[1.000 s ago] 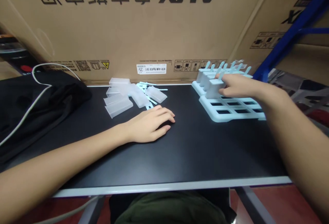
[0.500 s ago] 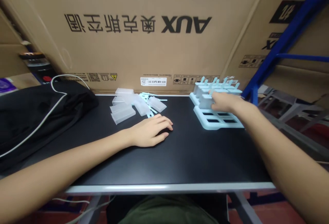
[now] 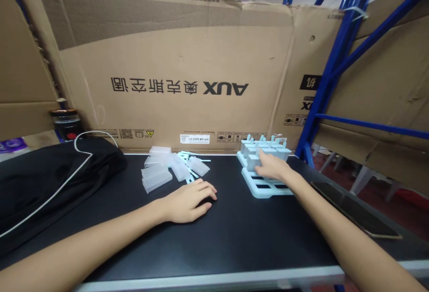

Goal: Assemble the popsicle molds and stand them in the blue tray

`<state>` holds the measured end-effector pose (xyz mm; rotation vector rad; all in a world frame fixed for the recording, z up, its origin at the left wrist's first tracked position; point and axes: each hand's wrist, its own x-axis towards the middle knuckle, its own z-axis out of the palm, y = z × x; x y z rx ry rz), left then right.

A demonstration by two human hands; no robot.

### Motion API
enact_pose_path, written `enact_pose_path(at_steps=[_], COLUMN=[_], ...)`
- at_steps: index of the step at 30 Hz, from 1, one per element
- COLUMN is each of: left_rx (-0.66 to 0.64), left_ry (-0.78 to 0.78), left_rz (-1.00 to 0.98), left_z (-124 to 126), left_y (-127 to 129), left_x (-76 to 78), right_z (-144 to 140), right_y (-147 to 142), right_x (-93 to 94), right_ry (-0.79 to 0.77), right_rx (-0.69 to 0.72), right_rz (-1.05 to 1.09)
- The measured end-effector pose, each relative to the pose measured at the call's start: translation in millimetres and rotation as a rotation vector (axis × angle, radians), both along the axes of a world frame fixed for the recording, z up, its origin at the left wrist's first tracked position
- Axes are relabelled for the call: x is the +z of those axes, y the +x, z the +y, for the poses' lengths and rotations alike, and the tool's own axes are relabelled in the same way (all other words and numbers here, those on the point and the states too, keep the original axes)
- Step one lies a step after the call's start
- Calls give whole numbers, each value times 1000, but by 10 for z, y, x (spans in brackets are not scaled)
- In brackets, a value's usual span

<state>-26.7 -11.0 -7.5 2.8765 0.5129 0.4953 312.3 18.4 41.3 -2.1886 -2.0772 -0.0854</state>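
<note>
My left hand (image 3: 189, 201) lies palm down on the black table (image 3: 234, 243), fingers loosely stretched and holding nothing. Just beyond it is a pile of loose translucent popsicle mold cups (image 3: 157, 179), with light-blue popsicle sticks (image 3: 187, 154) mixed in. Over on the right stands a light-blue popsicle mold rack (image 3: 264, 192). Several cups with stick lids (image 3: 279, 151) fill its back rows, while its front openings show bare. My right hand (image 3: 273, 167) has its fingers closed around a popsicle mold (image 3: 253, 162) at the rack's left side; the hand partly hides it.
A black cloth bag (image 3: 67, 184) with a white cable (image 3: 75, 167) across it covers the table's left. Behind stands a large cardboard box (image 3: 181, 113). Blue shelf posts (image 3: 330, 77) rise at the right, and a dark flat phone-like slab (image 3: 355, 211) lies by my right forearm.
The camera has tilted up, so the scene sits lower and the box top shows. Both hands stay in nearly the same places, the right one still at the mold.
</note>
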Motion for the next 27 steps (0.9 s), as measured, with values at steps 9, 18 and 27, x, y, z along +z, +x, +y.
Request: enact_pose_path(at_steps=[9,18,27], left_rx=[0,-7,-13], left_ry=[-31,-23,0], left_rz=[10,-2,-7], left_z=[22,39,32], left_y=[4,-12,-27], left_x=[17,-13,-15], right_z=[31,130,53], right_y=[145,-36,-120], right_x=[-185,-306,-321], right_ry=[-114,-30,73], right_rx=[76,-275,-329], right_rz=[388,119,135])
